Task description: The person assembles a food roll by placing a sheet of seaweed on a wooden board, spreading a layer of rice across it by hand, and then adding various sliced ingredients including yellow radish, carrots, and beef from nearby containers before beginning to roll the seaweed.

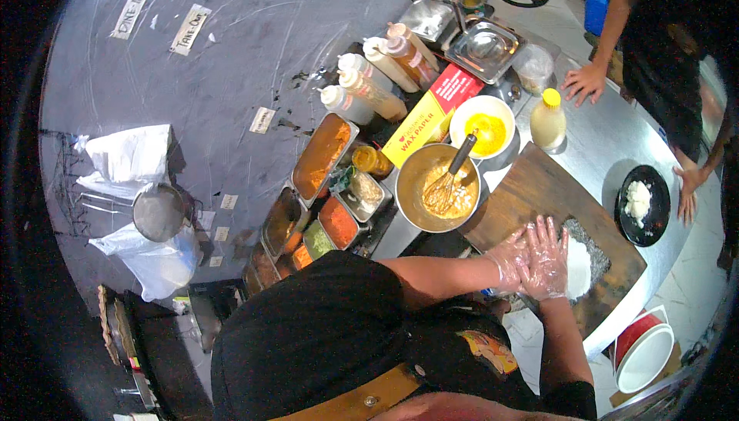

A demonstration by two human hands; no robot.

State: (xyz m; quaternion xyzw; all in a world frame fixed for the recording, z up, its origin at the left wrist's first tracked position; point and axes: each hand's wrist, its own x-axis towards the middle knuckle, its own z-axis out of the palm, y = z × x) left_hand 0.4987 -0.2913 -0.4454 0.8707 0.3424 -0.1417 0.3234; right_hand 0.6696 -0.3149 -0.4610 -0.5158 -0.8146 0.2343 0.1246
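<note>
Both my hands wear clear plastic gloves and meet over the near left part of a wooden board (531,182). My right hand (548,259) is open, its fingers spread and stretched away from me. Against its left side lies my left hand (508,264), partly overlapped; its visible fingers look stretched out, and nothing shows in them. Just right of my right hand, a flat white mass (578,267) lies beside a dark grey speckled sheet (589,245) on the board. My right hand hides part of the white mass's left edge.
Beyond the board stand a metal bowl (410,204) with a whisk (443,190), a white bowl of yellow liquid (493,140) and a yellow-capped bottle (548,122). Food trays (339,221) sit left. At right are a black plate (631,228) and a co-worker's hands (587,82).
</note>
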